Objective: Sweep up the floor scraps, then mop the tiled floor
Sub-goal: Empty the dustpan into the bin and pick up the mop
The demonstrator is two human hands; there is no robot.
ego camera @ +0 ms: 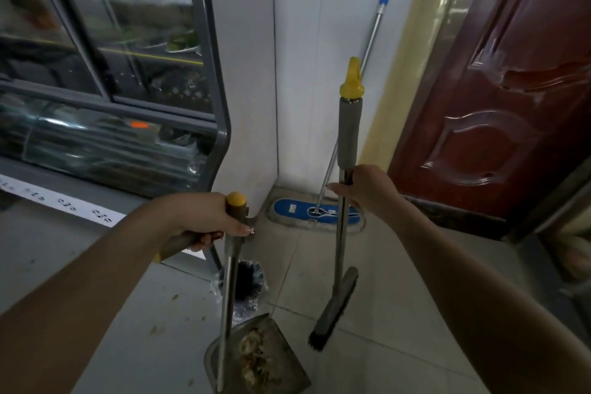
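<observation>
Your left hand (pixel 204 221) is clamped round the grey grip of the dustpan (pixel 281 345) handle, just under its yellow cap. Your right hand (pixel 367 189) is wrapped round the bare metal shaft of the broom (pixel 334 310), just below its foam sleeve. The bristles meet the floor (pixel 415 313) just beside the pan. Scraps (pixel 252 358) are heaped in the pan, and a few specks lie on the tiles to its left. A bin (pixel 248 281) with a dark liner stands just behind the pan. The mop (pixel 316 213) leans in the far corner of the floor, its head flat on the tiles. Judgement: the pan is light but loosely laden, so carry it level. The mop pole looks stiff and light, best taken at the blue grip and mid-shaft
</observation>
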